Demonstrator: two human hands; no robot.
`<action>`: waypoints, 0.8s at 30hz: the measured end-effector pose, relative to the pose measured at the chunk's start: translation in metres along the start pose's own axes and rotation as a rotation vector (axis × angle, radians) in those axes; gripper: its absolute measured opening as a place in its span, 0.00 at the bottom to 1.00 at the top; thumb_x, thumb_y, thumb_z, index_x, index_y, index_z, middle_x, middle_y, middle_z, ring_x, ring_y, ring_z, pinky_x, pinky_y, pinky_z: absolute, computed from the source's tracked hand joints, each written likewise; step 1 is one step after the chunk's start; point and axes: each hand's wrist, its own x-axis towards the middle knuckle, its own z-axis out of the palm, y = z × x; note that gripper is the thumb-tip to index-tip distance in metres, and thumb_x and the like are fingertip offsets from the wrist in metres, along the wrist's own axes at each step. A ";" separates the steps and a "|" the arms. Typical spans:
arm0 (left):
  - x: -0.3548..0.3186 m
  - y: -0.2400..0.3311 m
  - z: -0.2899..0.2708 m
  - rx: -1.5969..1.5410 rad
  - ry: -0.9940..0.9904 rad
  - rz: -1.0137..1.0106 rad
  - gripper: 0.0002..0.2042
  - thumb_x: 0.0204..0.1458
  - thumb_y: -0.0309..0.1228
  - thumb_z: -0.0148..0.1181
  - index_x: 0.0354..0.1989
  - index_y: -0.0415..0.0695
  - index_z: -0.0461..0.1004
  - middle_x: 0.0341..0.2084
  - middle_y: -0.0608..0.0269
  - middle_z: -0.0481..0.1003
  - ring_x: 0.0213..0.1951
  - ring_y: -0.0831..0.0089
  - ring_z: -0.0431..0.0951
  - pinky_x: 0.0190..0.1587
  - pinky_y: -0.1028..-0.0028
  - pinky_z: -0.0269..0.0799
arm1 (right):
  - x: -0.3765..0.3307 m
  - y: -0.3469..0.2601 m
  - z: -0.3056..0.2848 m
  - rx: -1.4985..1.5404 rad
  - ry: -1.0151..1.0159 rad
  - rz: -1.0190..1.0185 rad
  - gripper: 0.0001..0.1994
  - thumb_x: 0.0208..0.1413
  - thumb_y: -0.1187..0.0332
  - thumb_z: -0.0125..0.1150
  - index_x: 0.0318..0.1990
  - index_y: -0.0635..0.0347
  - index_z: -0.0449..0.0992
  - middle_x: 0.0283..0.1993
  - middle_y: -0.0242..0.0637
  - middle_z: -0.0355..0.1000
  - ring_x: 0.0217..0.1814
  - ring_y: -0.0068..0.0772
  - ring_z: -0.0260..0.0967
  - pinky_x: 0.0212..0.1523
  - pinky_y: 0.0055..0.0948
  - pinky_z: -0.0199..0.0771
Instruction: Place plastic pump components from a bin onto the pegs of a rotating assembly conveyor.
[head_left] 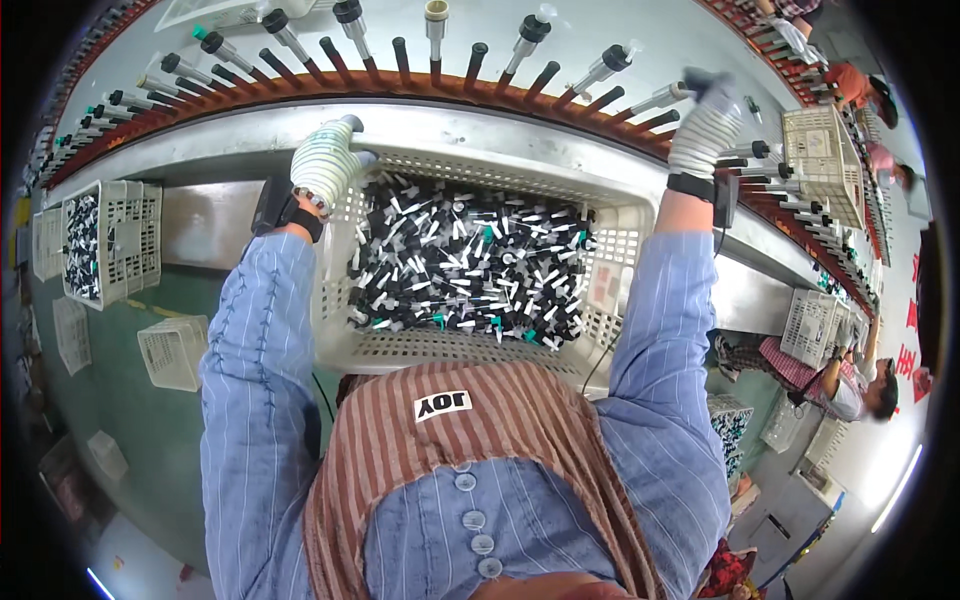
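My left hand [328,165], in a white ribbed glove with dark fingertips, is at the back left corner of a white plastic crate [480,350]. Its thumb and fingers are apart and hold nothing I can see. Inside the crate lies a heap of small black, white and green plastic parts [470,265]. Farther right, my right hand [708,125], gloved alike, reaches to the rack. Its slightly blurred fingers close at the end of a clear plastic tube [662,98] standing on a peg; the hand hides the tube's top.
A curved red-brown rail [420,92] with upright pegs, several bearing capped tubes, runs behind a metal ledge [450,130]. Other crates stand left [140,240] and right [815,325]. A co-worker [850,385] is at the right, with more people farther up the line.
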 end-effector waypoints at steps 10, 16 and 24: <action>0.012 0.000 -0.002 0.044 -0.007 0.042 0.25 0.45 0.41 0.71 0.49 0.40 0.76 0.43 0.46 0.79 0.47 0.50 0.79 0.51 0.60 0.74 | 0.005 0.023 0.066 -0.231 -0.508 0.223 0.28 0.63 0.46 0.47 0.32 0.66 0.80 0.32 0.43 0.80 0.33 0.36 0.73 0.46 0.35 0.71; 0.002 -0.020 0.006 0.119 0.056 0.073 0.24 0.47 0.41 0.71 0.50 0.44 0.75 0.39 0.44 0.79 0.45 0.49 0.80 0.49 0.59 0.75 | -0.119 -0.015 0.066 -0.278 -0.133 -0.424 0.14 0.59 0.62 0.60 0.43 0.65 0.79 0.33 0.44 0.79 0.30 0.41 0.75 0.40 0.39 0.75; 0.005 -0.008 0.010 0.048 0.013 0.051 0.25 0.46 0.42 0.71 0.51 0.43 0.74 0.41 0.44 0.79 0.45 0.49 0.80 0.50 0.59 0.75 | -0.344 0.038 -0.020 -0.478 -1.553 -0.059 0.15 0.55 0.64 0.63 0.48 0.62 0.78 0.44 0.52 0.76 0.46 0.54 0.75 0.47 0.44 0.76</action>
